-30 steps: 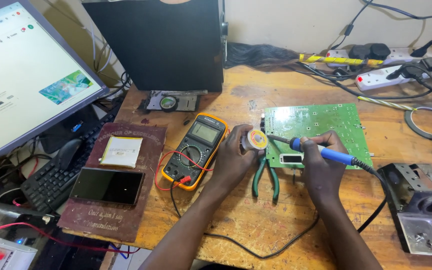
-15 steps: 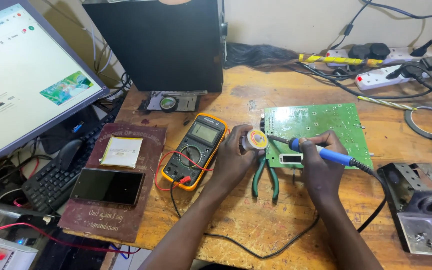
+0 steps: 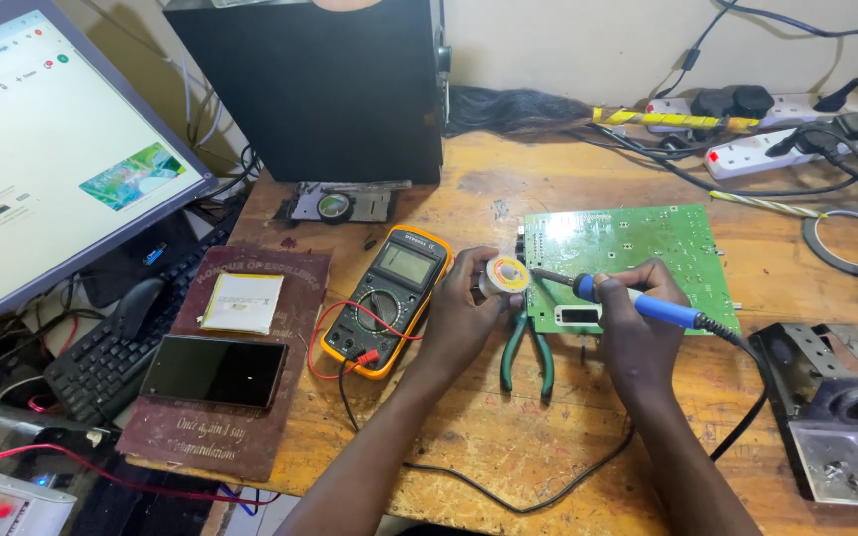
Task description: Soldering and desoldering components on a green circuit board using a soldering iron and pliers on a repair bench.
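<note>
My left hand [image 3: 464, 313] holds a small round tin of solder paste [image 3: 503, 275] just off the left edge of a green circuit board [image 3: 628, 258] lying on the wooden bench. My right hand [image 3: 633, 328] grips a blue-handled soldering iron [image 3: 638, 303]; its metal tip points left and dips into the tin. Green-handled pliers [image 3: 528, 352] lie below the tin, between my two hands. A yellow multimeter [image 3: 389, 298] with red and black leads sits left of my left hand.
A dark plaque [image 3: 230, 437] carries a phone [image 3: 215, 369] and a small flat pack [image 3: 242, 301]. A monitor [image 3: 42, 149], keyboard [image 3: 116, 357] and mouse stand left, a black case [image 3: 320, 89] behind. Power strips [image 3: 777, 129] and cables run along the back; a metal stand [image 3: 831, 397] sits right.
</note>
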